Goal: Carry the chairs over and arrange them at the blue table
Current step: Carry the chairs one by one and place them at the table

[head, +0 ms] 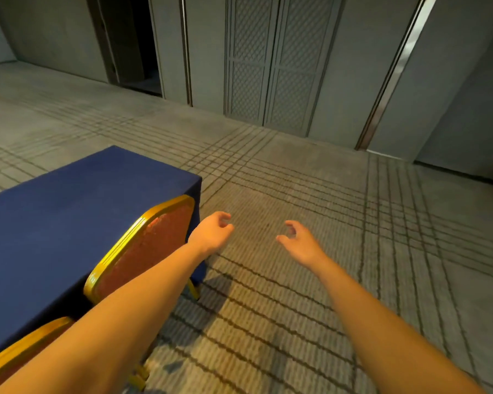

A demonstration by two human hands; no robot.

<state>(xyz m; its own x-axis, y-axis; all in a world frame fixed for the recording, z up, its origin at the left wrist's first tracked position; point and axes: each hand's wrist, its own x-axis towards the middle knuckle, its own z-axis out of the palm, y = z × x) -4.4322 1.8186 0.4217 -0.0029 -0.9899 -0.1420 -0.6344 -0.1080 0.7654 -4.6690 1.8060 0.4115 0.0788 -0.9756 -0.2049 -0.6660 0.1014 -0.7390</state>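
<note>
A table under a dark blue cloth fills the left side. A red-backed chair with a gold frame stands pushed in at its near long side, close to the right corner. A second gold-framed chair shows at the bottom left, partly hidden by my left forearm. My left hand hangs in the air just right of the first chair's back, fingers loosely curled, holding nothing. My right hand floats over the carpet further right, fingers also loosely curled and empty.
Grey carpet with dark crossing lines spreads to the right and ahead. Grey wall panels with lattice doors and a dark doorway stand at the back.
</note>
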